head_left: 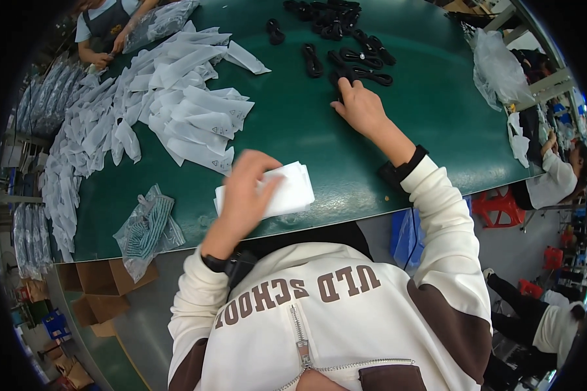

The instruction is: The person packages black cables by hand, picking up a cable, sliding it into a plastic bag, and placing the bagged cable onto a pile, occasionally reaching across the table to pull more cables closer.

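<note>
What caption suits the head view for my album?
Left hand over a white stack, right hand at a black cable bundle, green table below.

Left hand (pixel 246 192) motion-blurred, hiding part of white sheet stack (pixel 295 189); fingertip contact unclear. Right hand (pixel 364 109) covers near end of black cable bundle (pixel 338 60). Worktop (pixel 300 124), co-worker (pixel 105 26) cut off by upper edge. Print on pale pouches (pixel 192 117) too small to tell.
</note>
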Action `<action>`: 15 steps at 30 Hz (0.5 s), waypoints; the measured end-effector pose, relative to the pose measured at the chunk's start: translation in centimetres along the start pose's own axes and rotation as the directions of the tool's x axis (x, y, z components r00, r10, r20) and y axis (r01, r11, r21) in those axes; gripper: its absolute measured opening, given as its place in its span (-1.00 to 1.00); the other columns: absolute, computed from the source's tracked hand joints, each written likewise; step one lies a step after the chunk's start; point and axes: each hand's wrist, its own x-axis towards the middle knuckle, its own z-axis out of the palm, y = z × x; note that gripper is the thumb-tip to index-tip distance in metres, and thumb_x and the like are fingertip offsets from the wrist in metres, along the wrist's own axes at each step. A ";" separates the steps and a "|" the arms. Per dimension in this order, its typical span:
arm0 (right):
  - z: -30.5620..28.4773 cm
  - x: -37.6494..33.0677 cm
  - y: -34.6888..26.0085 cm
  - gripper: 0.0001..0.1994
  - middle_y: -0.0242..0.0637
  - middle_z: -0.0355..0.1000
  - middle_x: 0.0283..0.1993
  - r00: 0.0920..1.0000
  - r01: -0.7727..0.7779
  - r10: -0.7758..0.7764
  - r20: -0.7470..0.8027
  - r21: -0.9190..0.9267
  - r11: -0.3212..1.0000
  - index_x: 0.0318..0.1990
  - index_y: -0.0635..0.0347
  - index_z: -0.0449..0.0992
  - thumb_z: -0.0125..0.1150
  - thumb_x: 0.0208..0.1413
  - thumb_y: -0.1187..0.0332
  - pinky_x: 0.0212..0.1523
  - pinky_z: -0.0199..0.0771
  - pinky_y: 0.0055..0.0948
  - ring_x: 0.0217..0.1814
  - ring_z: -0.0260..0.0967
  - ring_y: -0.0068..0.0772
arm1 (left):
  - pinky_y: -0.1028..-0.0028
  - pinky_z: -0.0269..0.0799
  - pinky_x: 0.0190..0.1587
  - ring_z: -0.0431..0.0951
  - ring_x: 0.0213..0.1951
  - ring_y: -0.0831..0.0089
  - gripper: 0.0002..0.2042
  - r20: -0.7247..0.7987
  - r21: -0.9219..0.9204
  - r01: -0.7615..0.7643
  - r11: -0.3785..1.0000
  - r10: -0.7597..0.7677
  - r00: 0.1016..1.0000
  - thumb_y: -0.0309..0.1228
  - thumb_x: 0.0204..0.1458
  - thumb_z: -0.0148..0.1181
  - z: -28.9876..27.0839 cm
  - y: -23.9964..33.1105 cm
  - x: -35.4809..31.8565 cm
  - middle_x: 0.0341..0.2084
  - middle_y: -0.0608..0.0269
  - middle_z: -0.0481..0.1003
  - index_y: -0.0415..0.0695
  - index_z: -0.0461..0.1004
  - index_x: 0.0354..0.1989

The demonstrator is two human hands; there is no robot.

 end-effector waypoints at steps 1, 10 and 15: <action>0.6 -0.5 0.2 -0.71 -0.08 0.43 -0.24 0.999 0.009 -0.009 -0.039 0.001 1.000 -0.11 0.22 0.41 0.31 0.15 0.26 -0.28 0.57 -0.18 -0.33 0.50 -0.03 | 0.39 0.44 -0.29 0.51 -0.30 0.27 -0.81 0.079 0.019 -0.048 0.999 0.047 0.996 -0.55 -0.03 0.35 1.4 0.0 -0.6 -0.27 0.17 0.46 -0.19 0.50 -0.24; -4.3 -9.3 -3.1 -0.88 -0.34 0.44 -0.40 0.976 -0.207 0.058 0.212 0.801 0.561 -0.10 0.29 0.34 0.04 0.25 0.50 -0.43 0.32 -0.57 -0.42 0.31 -0.67 | 0.28 0.41 -0.32 0.51 -0.32 0.10 -0.91 0.090 0.126 -0.136 0.983 0.125 0.988 -0.58 0.02 0.25 4.5 -1.2 -2.3 -0.36 0.11 0.46 -0.22 0.44 -0.36; -6.6 -13.9 -4.5 -0.90 -0.34 0.45 -0.40 0.971 -0.213 0.016 0.240 0.828 0.519 -0.12 0.29 0.36 0.02 0.25 0.51 -0.40 0.31 -0.55 -0.44 0.29 -0.64 | 0.28 0.40 -0.34 0.50 -0.39 0.12 -0.92 0.035 -0.015 0.025 1.000 -0.025 0.999 -0.56 0.05 0.24 4.6 -0.9 -2.4 -0.40 0.11 0.46 -0.23 0.44 -0.35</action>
